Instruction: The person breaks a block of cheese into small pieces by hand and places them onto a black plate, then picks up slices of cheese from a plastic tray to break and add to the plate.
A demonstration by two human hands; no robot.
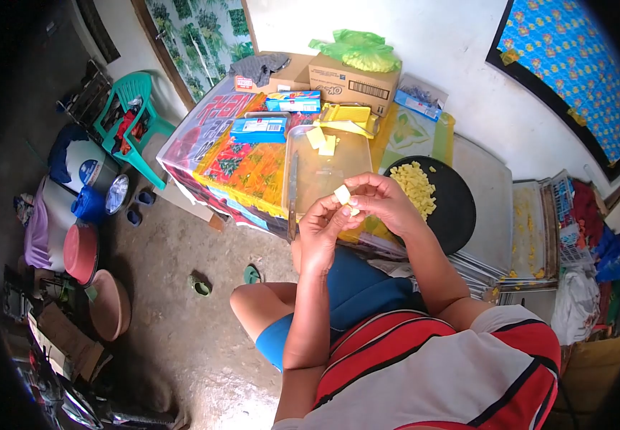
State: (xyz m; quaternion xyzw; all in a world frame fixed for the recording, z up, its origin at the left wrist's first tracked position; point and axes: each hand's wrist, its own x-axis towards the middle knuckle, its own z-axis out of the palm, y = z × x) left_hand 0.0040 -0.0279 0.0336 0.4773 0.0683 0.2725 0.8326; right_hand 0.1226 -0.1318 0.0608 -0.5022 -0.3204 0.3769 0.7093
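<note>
My left hand (320, 228) and my right hand (383, 203) meet over the front edge of the table, fingers closed in a pinch. Between their fingertips is a small pale yellow piece of cheese (342, 193). Another bit of the same colour shows just below it, partly hidden by the fingers. Behind the hands lies a translucent tray (331, 179) with a few flat cheese slabs (317, 137) at its far end. Along its left edge rests a knife (293, 183). Right of my hands, a round black pan (459, 213) holds many small yellow cubes (414, 188).
Blue boxes (258, 130), a yellow slotted tool (349, 116) and cardboard boxes (353, 82) stand farther back on the patterned tablecloth (242, 166). A green chair (134, 118) and basins (109, 304) are at left. Metal trays (492, 269) lie at right. Slippers (199, 285) are on the floor.
</note>
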